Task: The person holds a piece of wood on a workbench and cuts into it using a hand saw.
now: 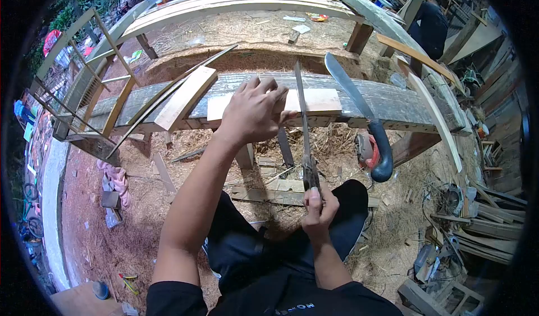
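1. The right hand (320, 212) is closed tight around the handle end of a saw (305, 125). The saw's blade is long, thin, straight and dark grey, and it points away from the hand.
2. The left hand (251, 111) has bent fingers holding down a piece of wood (323, 100). The wood is pale, smooth and flat, with straight edges. It lies under the left hand and ahead of the right hand, with the blade across it.
3. To the right of both hands is a big knife (348, 86). Its blade is grey and flat with a round tip. Its black, bent handle hangs over the near edge.
4. Left of the left hand lies a thick block (188, 94) of pale wood with brown sides.
5. Under the wood is an old bench (387, 100), grey, rough and full of lines.
6. The ground (151, 220) below the hands is covered in curly wood bits. A pink cloth (117, 181) lies left of the right hand.
7. Far past the hands, long boards (241, 1) lie side by side. Another person (432, 27) in dark clothes is at the far right.
8. Behind the right hand, the black shirt (269, 302) has white letters, too cut off to read fully.
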`<move>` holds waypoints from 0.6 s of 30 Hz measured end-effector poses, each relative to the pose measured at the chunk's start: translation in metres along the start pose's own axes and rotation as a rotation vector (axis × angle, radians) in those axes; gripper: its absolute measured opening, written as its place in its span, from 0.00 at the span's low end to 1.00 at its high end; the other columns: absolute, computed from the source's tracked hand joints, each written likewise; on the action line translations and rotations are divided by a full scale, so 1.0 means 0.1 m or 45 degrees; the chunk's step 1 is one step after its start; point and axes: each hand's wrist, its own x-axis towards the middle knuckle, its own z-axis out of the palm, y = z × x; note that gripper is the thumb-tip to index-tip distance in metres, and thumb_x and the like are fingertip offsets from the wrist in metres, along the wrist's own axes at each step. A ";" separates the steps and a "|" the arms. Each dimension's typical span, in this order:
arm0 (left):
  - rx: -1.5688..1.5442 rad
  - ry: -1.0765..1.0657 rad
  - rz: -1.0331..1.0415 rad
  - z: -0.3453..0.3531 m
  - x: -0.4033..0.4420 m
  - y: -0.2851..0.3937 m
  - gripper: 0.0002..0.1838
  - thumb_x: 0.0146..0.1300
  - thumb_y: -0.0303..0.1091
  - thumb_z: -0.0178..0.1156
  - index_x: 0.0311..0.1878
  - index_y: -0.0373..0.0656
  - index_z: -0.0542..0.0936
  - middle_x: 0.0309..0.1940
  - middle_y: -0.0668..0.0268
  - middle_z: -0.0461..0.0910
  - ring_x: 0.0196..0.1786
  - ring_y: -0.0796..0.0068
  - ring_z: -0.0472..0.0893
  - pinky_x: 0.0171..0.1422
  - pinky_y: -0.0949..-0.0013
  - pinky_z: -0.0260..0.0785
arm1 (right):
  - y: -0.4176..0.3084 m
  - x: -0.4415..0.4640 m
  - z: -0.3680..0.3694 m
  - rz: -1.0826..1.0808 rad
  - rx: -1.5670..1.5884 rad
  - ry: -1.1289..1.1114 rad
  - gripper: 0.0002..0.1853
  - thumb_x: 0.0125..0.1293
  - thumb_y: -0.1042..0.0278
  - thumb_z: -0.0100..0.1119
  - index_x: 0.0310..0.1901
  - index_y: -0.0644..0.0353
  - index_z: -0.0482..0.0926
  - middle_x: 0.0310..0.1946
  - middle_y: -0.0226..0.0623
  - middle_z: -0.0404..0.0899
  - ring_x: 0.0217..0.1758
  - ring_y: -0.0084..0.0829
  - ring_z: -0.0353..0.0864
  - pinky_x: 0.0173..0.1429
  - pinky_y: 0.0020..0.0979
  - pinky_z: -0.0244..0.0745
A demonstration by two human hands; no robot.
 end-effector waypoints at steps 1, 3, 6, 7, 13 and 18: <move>-0.004 -0.009 -0.003 -0.01 0.00 0.00 0.28 0.67 0.47 0.68 0.67 0.46 0.81 0.57 0.60 0.78 0.60 0.55 0.77 0.69 0.53 0.71 | 0.05 -0.02 0.05 -0.046 -0.002 0.004 0.21 0.78 0.53 0.52 0.30 0.60 0.70 0.20 0.24 0.67 0.21 0.14 0.60 0.26 0.25 0.52; -0.009 -0.021 -0.008 -0.01 -0.01 0.00 0.28 0.67 0.46 0.68 0.67 0.47 0.81 0.56 0.60 0.78 0.59 0.55 0.77 0.70 0.53 0.71 | 0.13 -0.01 0.11 -0.009 0.069 0.053 0.23 0.77 0.50 0.52 0.28 0.59 0.69 0.19 0.24 0.66 0.21 0.15 0.60 0.26 0.25 0.51; -0.032 0.027 0.008 0.00 -0.01 -0.01 0.27 0.66 0.44 0.68 0.67 0.47 0.82 0.55 0.60 0.79 0.59 0.54 0.77 0.69 0.52 0.72 | 0.26 0.02 0.09 -0.098 0.034 0.057 0.24 0.76 0.50 0.52 0.26 0.59 0.68 0.17 0.25 0.65 0.19 0.16 0.60 0.26 0.26 0.50; -0.025 0.034 0.018 0.01 -0.01 -0.01 0.27 0.66 0.44 0.68 0.67 0.47 0.82 0.55 0.60 0.79 0.59 0.54 0.77 0.69 0.52 0.72 | 0.26 0.02 0.09 -0.100 0.037 0.057 0.24 0.76 0.50 0.52 0.26 0.59 0.68 0.17 0.25 0.65 0.19 0.16 0.60 0.26 0.26 0.50; 0.002 0.045 0.001 0.05 0.07 -0.05 0.27 0.66 0.43 0.68 0.67 0.45 0.82 0.54 0.59 0.80 0.58 0.55 0.77 0.67 0.54 0.74 | 0.26 -0.36 -0.13 -0.131 0.000 0.057 0.24 0.77 0.53 0.51 0.23 0.60 0.67 0.16 0.24 0.66 0.19 0.16 0.62 0.25 0.26 0.54; -0.053 -0.011 0.009 0.03 0.08 -0.04 0.26 0.66 0.42 0.70 0.65 0.43 0.83 0.53 0.58 0.80 0.59 0.54 0.78 0.68 0.53 0.74 | 0.05 -0.06 -0.01 -0.113 -0.116 0.054 0.21 0.75 0.58 0.51 0.24 0.60 0.68 0.17 0.24 0.66 0.19 0.15 0.61 0.25 0.25 0.52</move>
